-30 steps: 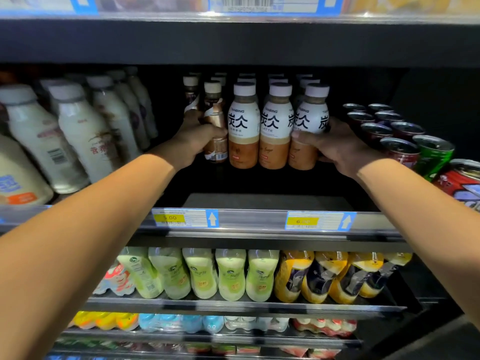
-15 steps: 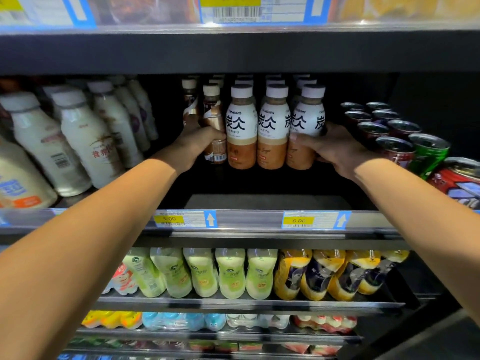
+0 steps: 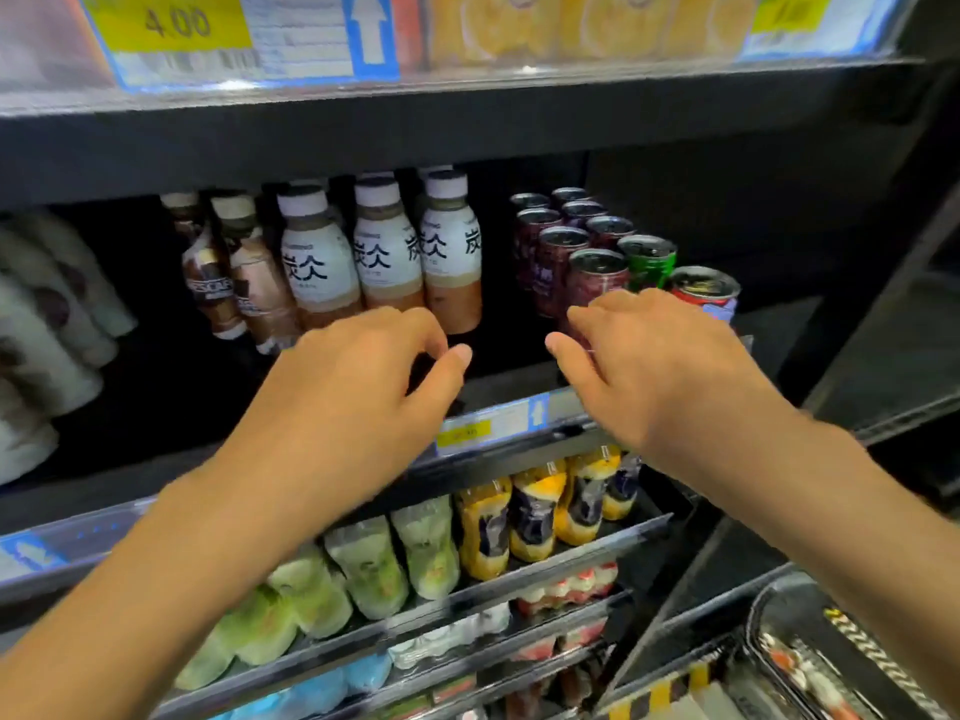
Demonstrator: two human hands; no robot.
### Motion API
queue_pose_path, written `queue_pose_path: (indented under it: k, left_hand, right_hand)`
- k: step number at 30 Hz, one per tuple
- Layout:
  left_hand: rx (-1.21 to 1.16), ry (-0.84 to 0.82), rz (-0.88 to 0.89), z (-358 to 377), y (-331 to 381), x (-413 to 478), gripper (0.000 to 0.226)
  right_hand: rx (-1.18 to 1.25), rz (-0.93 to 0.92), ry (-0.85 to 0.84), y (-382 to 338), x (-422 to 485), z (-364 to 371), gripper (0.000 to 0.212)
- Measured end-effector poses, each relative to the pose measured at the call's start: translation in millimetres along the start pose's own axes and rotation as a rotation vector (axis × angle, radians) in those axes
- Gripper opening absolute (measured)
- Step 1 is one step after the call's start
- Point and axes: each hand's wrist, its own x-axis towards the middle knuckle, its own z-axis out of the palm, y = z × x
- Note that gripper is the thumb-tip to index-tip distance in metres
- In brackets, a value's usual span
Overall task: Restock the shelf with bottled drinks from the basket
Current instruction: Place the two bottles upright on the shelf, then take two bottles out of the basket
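Note:
Three white-capped latte bottles with black characters stand in a row on the middle shelf, more of them behind. Two brown coffee bottles stand to their left. My left hand hovers in front of the latte row, fingers loosely curled, holding nothing. My right hand hovers apart from the bottles, in front of the cans, fingers relaxed and empty. The basket shows at the bottom right corner, with packaged goods in it.
Dark cans, a green can and a red can fill the shelf's right part. Pale bottles stand at the left. Green and yellow bottles lie on the shelf below. Price tags line the edges.
Both hands have let go of the outer bottles and drawn back from the shelf toward me. The view has swung to the right and down, bringing the basket into sight.

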Motion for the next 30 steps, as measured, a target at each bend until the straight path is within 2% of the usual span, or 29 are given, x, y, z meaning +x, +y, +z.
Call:
queue_pose_path:
  k: [3, 6, 12, 16, 18, 20, 23, 26, 28, 30]
  left_hand:
    - [0.193, 0.024, 0.246, 18.4, 46.7, 0.3, 0.049]
    - [0.185, -0.047, 0.422, 49.2, 97.2, -0.9, 0.049]
    - [-0.018, -0.027, 0.757, 150.1, 214.2, -16.8, 0.034]
    - [0.068, -0.122, 1.052, 221.0, 292.5, -27.3, 0.042]
    - [0.073, -0.229, 1.100, 246.9, 333.9, -26.5, 0.020]
    - [0.159, -0.430, 1.085, 282.8, 376.9, -24.4, 0.015]
    - [0.192, -0.555, 1.065, 348.4, 439.0, -18.1, 0.020]
    - [0.175, -0.712, 0.927, 430.0, 489.7, -8.7, 0.042]
    - [0.129, -0.768, 0.851, 476.3, 515.4, -0.3, 0.046]
    - [0.172, -0.963, 0.802, 516.1, 539.1, 8.8, 0.047]
  right_hand:
    - [-0.176, 0.098, 0.059, 20.8, -48.9, 1.5, 0.045]
    - [-0.265, 0.261, 0.060, 52.5, -100.2, 6.6, 0.034]
    - [-0.286, 0.646, -0.267, 128.2, -203.5, 14.8, 0.043]
    - [-0.270, 0.820, -0.399, 178.3, -260.5, 24.9, 0.025]
    - [-0.225, 0.906, -0.445, 209.8, -277.9, 39.9, 0.023]
    - [-0.183, 0.989, -0.452, 249.3, -294.9, 61.7, 0.022]
    - [-0.118, 1.095, -0.521, 320.3, -323.8, 101.7, 0.028]
    - [-0.004, 1.183, -0.642, 396.5, -348.0, 140.6, 0.038]
    - [0.066, 1.217, -0.729, 443.7, -359.3, 166.8, 0.043]
    - [0.120, 1.224, -0.773, 486.1, -366.2, 192.5, 0.047]
